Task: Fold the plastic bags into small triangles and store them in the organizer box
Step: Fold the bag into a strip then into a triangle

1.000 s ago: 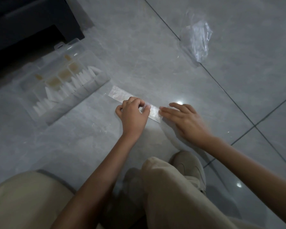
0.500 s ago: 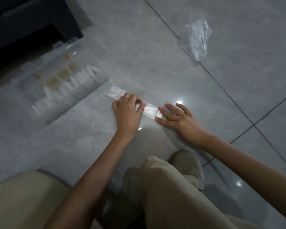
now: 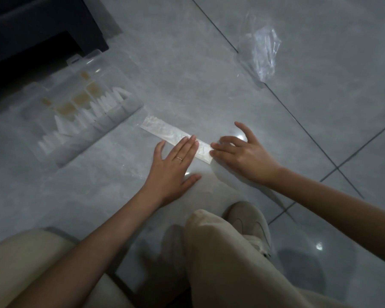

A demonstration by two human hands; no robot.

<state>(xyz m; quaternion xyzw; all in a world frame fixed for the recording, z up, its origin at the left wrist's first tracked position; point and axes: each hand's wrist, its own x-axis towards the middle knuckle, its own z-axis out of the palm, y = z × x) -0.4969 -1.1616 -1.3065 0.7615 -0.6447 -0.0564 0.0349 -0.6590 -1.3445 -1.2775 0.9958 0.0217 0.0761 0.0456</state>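
Folded bag strip [image 3: 165,130] at centre of floor [image 3: 176,63], pressed by flat left hand [image 3: 176,162] and splayed right hand [image 3: 242,155]; organizer box [image 3: 85,112] at 10 o'clock. Risk: slick film may spring open once pressure lifts.

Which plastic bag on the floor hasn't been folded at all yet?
The crumpled clear bag, lying apart from both hands. The other is a flat strip pressed down by the left hand and right hand.

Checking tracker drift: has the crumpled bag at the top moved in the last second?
No. The crumpled bag lies just as before against the dark tile joint, with its lower tip on that line.
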